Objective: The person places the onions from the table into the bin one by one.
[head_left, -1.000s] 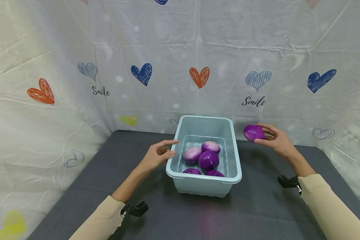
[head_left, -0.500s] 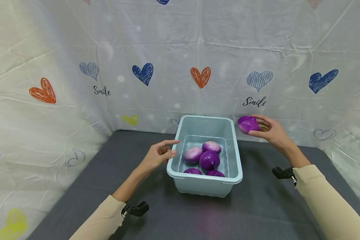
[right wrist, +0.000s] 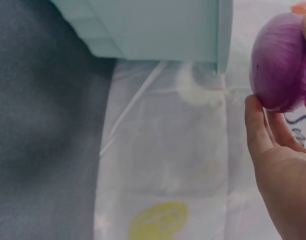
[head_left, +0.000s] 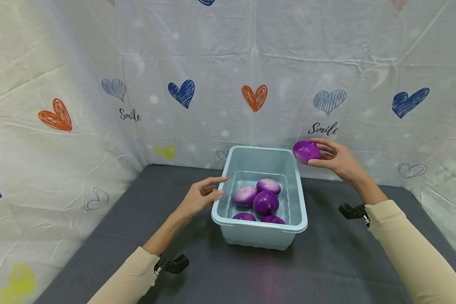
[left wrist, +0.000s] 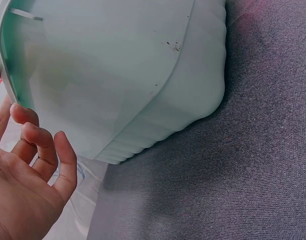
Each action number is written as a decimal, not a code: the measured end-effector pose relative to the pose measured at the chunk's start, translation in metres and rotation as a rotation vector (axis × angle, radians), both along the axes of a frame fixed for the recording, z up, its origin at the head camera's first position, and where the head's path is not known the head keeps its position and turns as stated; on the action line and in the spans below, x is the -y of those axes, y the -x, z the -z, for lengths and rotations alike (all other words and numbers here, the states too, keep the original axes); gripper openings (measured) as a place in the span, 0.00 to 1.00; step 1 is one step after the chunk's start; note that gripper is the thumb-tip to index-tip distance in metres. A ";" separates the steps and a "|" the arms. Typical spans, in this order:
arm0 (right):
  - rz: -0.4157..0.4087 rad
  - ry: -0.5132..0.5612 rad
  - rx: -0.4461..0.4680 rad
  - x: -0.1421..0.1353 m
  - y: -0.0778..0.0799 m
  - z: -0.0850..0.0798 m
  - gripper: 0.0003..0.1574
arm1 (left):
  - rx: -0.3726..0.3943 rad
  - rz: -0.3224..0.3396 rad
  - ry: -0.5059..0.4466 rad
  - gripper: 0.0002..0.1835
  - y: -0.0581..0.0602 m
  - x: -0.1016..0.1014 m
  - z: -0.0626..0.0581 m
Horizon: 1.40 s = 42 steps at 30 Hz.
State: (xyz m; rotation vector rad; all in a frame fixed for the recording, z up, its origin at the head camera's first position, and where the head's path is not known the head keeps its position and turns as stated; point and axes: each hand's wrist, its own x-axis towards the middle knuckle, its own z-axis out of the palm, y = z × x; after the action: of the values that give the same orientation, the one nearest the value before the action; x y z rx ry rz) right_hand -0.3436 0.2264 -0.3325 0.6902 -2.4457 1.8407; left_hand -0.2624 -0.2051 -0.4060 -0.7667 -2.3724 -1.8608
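Observation:
In the head view a red onion (head_left: 306,152) is held up by my right hand (head_left: 340,162), thumb and fingers gripping its right side. It hangs above and just right of the far right corner of a light blue plastic basin (head_left: 256,235). My left hand (head_left: 201,196) holds the basin's left rim, with index finger and thumb over the edge and the other fingers curled outside, as the left wrist view shows. Inside the basin lie several more onions, among them a dark purple onion (head_left: 265,203) and a paler onion (head_left: 245,196). The nearest ones are partly hidden by the front wall.
The basin stands on a table covered in dark grey cloth (head_left: 167,177). Behind and to the left hangs a white curtain (head_left: 213,50) printed with hearts and the word "Smile". A black strap (head_left: 172,264) sits on the left wrist, another strap (head_left: 353,211) on the right.
My right hand has carried the onion up and to the left, from beside the basin to just above its far right corner. The left hand and the basin have stayed in place.

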 end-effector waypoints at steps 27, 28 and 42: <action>-0.191 0.068 -0.036 0.039 0.009 -0.004 0.40 | 0.009 0.000 0.002 0.24 0.001 -0.001 -0.003; -0.194 0.066 -0.041 0.037 0.009 -0.004 0.40 | 0.008 0.000 0.002 0.24 0.001 -0.001 -0.002; -0.087 0.006 -0.072 0.004 -0.002 0.019 0.33 | 0.008 -0.001 0.015 0.23 0.000 0.001 -0.002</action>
State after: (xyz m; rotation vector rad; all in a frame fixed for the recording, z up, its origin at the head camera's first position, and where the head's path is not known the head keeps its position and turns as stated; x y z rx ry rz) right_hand -0.3413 0.2220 -0.3520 0.8595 -2.4013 1.8160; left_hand -0.2626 -0.2060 -0.4035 -0.7608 -2.3930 -1.8514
